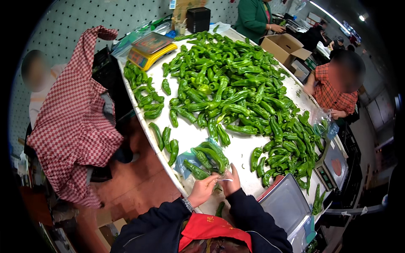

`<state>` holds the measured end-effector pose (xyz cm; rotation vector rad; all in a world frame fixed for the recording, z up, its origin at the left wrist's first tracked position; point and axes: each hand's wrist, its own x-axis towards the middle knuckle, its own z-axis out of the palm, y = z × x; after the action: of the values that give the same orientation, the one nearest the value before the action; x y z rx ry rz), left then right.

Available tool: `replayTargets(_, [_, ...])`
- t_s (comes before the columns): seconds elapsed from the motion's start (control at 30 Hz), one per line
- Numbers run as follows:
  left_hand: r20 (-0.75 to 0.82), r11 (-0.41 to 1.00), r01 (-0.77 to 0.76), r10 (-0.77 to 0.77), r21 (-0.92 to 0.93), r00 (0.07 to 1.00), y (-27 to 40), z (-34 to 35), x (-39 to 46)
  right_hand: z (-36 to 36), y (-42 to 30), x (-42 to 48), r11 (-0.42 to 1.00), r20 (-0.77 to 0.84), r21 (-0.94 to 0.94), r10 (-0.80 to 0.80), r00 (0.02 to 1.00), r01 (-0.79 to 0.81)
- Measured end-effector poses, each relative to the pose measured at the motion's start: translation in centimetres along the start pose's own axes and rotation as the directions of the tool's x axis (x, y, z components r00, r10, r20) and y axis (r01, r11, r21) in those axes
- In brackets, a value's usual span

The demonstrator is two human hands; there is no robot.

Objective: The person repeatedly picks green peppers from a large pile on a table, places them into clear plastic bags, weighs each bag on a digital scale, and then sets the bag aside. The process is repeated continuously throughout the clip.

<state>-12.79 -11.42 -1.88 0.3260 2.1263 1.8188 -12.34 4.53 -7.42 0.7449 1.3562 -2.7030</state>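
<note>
A clear plastic bag point(186, 163) with a blue-green printed part lies on the table right in front of me, several long green peppers point(208, 155) in it. My left hand point(202, 189) pinches the near edge of the bag between thumb and fingers. On the other side of that edge, my right hand point(231, 182) also holds the film, its index finger pointing up. The film between my hands is stretched and shiny. One green pepper point(220, 208) lies under my forearms, partly hidden by my right sleeve.
The white table point(235, 155) bears a large heap of green peppers point(234, 82). A yellow scale point(152, 50) stands far left; two more scales, a grey-topped one point(284, 202) and another point(332, 164), stand right. One person in an orange plaid shirt point(335, 85) handles a bag point(322, 125) opposite.
</note>
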Motion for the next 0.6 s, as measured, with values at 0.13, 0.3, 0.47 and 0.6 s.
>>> replayTargets(0.13, [0.059, 0.986, -0.032, 0.023, 0.163, 0.998, -5.2, 0.9, 0.9, -2.8, -4.3, -4.7, 0.868, 0.196, -0.464, 0.296, 0.935, -0.178])
replayTargets(0.3, [0.044, 0.93, -0.305, 0.303, 0.207, 0.952, -9.4, 2.2, 1.6, -3.6, -10.3, -0.8, 0.39, 0.193, -0.88, -0.225, 0.955, 0.27])
replayTargets(0.47, [0.148, 0.894, -0.338, 0.307, 0.296, 0.94, -10.7, 1.4, 2.0, -4.6, -13.0, 11.0, -0.205, 0.438, -0.896, -0.558, 0.705, 0.394])
replayTargets(0.6, [0.2, 0.907, -0.292, 0.239, 0.304, 0.95, -11.2, 1.0, 2.2, -5.8, -12.9, 17.5, -0.463, 0.455, -0.865, -0.554, 0.697, 0.196])
